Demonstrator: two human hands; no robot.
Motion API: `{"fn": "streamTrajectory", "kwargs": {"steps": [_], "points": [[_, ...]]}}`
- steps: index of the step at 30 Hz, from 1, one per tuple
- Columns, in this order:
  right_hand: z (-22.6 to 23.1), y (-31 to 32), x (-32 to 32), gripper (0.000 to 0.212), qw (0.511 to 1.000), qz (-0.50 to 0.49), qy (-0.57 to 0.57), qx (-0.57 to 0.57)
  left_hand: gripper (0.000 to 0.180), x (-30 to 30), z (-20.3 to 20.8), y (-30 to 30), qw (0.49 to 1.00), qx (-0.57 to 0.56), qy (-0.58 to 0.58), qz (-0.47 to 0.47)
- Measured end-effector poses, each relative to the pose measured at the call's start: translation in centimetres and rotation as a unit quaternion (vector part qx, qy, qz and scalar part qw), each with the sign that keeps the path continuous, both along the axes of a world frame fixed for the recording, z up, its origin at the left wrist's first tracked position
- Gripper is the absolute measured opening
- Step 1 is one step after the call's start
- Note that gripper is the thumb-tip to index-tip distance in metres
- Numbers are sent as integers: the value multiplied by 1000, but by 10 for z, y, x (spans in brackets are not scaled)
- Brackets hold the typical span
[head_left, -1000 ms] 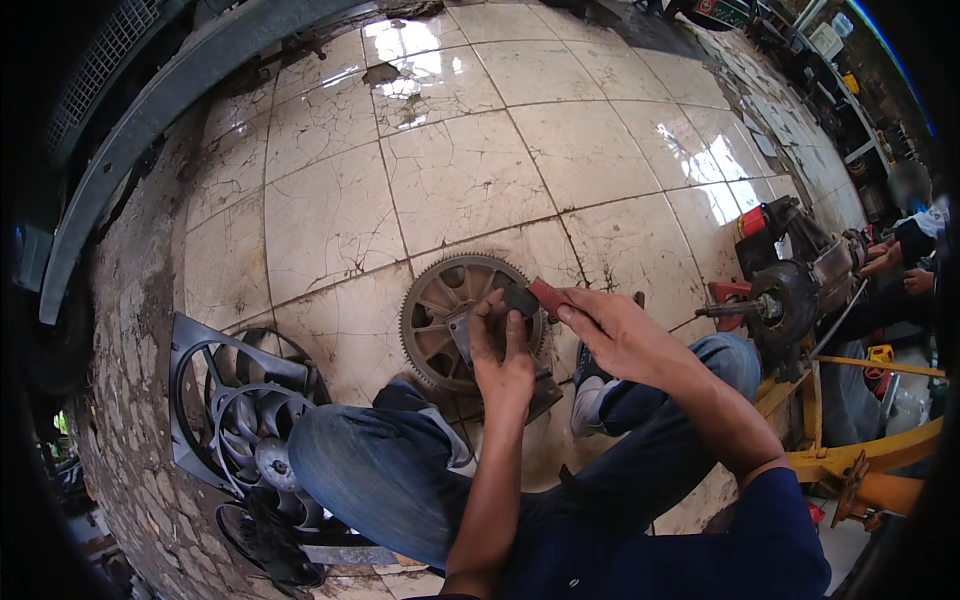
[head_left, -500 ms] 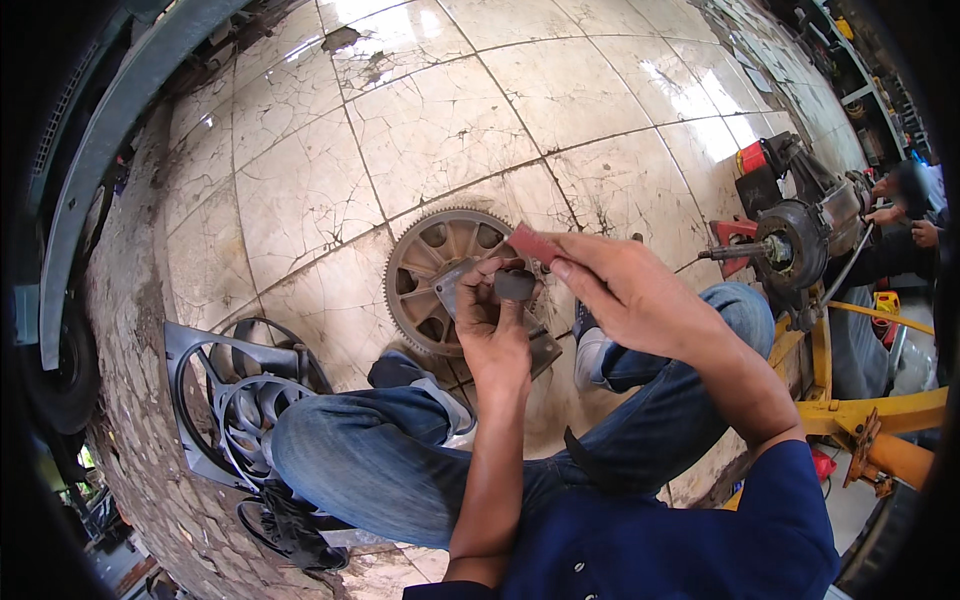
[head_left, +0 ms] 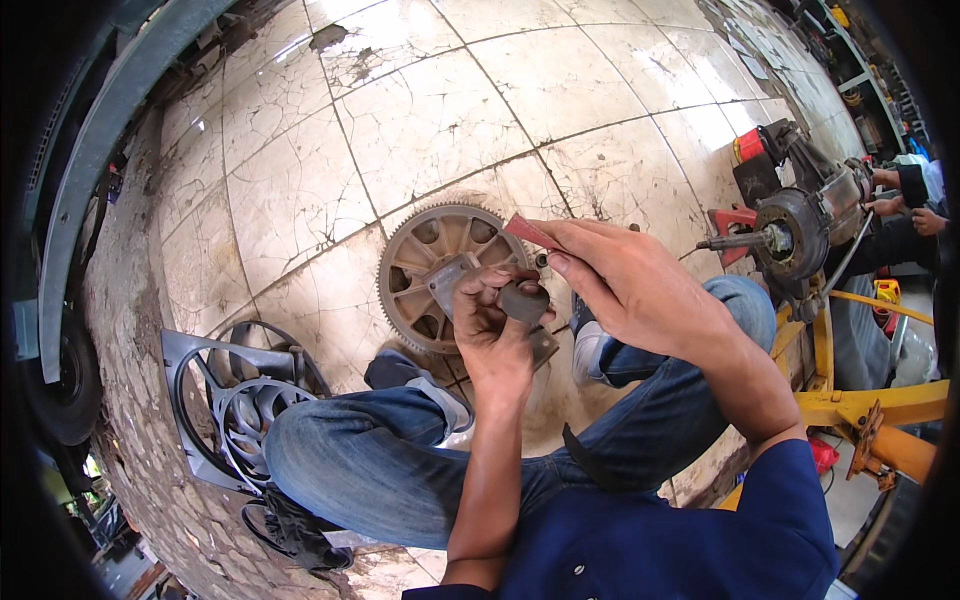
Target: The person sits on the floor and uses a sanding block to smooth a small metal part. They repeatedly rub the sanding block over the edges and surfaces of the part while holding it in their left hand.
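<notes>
My left hand (head_left: 494, 335) is closed around a small dark grey round metal part (head_left: 524, 300), its flat face tipped up toward me. Between the thumb and fingers of my right hand (head_left: 650, 300) is a folded piece of red sandpaper (head_left: 531, 232), sticking out to the left. The sandpaper hovers just above the round part, apart from it. Beneath both hands, a large toothed flywheel (head_left: 404, 262) lies flat on the floor. A flat grey metal plate (head_left: 446, 284) rests over it, partly covered by my left hand.
Cracked pale tiles (head_left: 430, 110) spread out ahead. A fan shroud (head_left: 190, 375) lies by my left knee. On the right are a large shaft-and-hub assembly (head_left: 790, 235) and a yellow frame (head_left: 830, 408). Another person's hands (head_left: 925, 220) are at the far right.
My left hand has turned the round part so more of its flat face shows. My right hand keeps its hold on the sandpaper, nearly still. The whole view has shifted slightly.
</notes>
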State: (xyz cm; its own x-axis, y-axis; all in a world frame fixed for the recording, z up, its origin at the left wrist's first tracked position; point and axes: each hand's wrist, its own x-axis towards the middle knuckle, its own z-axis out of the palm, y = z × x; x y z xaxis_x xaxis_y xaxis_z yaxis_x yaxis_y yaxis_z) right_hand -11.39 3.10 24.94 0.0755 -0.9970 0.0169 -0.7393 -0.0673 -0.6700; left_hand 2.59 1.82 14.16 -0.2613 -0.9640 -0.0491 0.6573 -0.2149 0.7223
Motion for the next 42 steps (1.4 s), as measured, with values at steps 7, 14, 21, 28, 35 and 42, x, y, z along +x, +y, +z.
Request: {"fn": "streamTrajectory", "kwargs": {"steps": [7, 14, 21, 28, 35, 42], "points": [[1, 1, 1, 39, 1000, 15, 18, 1, 32, 1, -4, 0, 999, 29, -24, 3], [0, 0, 3, 40, 1000, 25, 9, 4, 34, -3, -2, 1, 997, 11, -62, 37], [-5, 1, 3, 35, 999, 42, 28, -6, 33, -1, -2, 2, 994, 25, -99, 32], [-6, 2, 8, 35, 998, 55, 23, 19, 29, 0, 0, -1, 990, 52, -115, 58], [-5, 1, 5, 36, 999, 38, 26, 24, 30, -2, -1, -1, 995, 31, -95, 22], [-8, 0, 6, 35, 997, 26, 54, -41, 39, -3, 6, -2, 997, 22, -75, 6]]}}
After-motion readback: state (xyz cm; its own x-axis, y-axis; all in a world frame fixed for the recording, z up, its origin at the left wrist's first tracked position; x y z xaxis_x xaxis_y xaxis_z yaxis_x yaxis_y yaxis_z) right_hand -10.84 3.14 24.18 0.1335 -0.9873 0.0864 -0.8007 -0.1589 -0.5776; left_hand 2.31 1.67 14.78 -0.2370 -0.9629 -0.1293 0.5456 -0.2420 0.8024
